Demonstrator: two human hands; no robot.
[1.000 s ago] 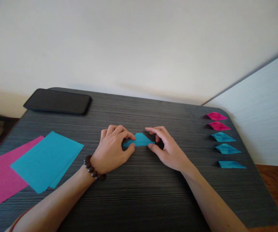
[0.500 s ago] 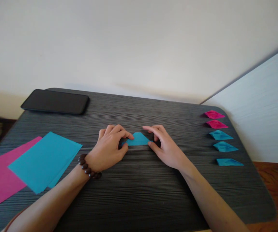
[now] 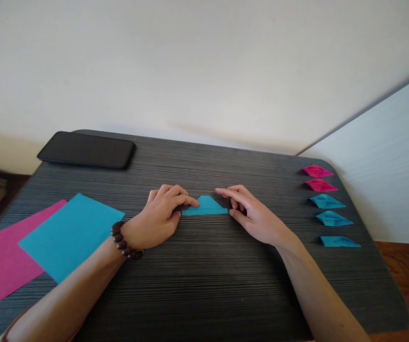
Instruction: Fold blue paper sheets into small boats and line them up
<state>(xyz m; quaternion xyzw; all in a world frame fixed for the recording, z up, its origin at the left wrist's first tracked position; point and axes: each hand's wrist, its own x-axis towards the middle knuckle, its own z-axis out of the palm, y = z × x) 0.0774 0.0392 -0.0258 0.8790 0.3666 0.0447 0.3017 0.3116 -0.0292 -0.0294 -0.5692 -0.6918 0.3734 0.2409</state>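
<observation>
A small folded blue paper piece (image 3: 206, 206) lies flat at the middle of the dark striped table (image 3: 204, 285). My left hand (image 3: 156, 216), with a bead bracelet on its wrist, has its fingers curled; index fingertip and thumb pinch the piece's left tip. My right hand (image 3: 256, 216) holds the right tip, its thumb at the corner and its index finger stretched along the upper edge. Both hands rest on the table.
A black phone (image 3: 87, 149) lies at the back left. Flat blue sheets (image 3: 71, 235) overlap a pink sheet (image 3: 5, 261) at the left. Along the right edge sit two pink folded pieces (image 3: 318, 178) and three blue ones (image 3: 332, 219). A white panel (image 3: 385, 166) stands to the right.
Both hands slid outward along the folded blue piece to its tips, so more of it shows. The view shifted slightly.
</observation>
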